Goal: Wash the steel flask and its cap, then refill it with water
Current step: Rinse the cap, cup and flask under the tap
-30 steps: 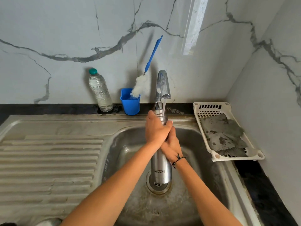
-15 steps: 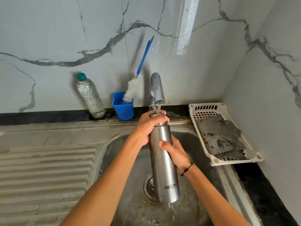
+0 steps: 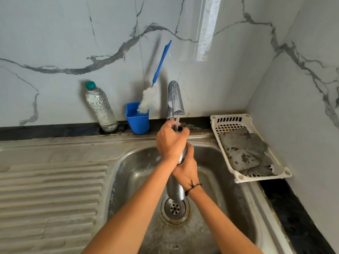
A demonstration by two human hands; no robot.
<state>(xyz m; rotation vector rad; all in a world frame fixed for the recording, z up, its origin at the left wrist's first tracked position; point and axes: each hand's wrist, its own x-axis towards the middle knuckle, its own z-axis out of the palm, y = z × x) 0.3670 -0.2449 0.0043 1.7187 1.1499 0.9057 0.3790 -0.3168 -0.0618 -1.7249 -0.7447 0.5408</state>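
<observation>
Steel flask [image 3: 176,187] upright under the running tap [image 3: 175,99], mouth catching water.
Left hand [image 3: 169,142] grips its neck, right hand [image 3: 185,169] wraps its middle; rinsing or filling underway, cap unseen.

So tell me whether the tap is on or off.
On: a thin stream runs from the tap spout into the open mouth of the steel flask.
</observation>
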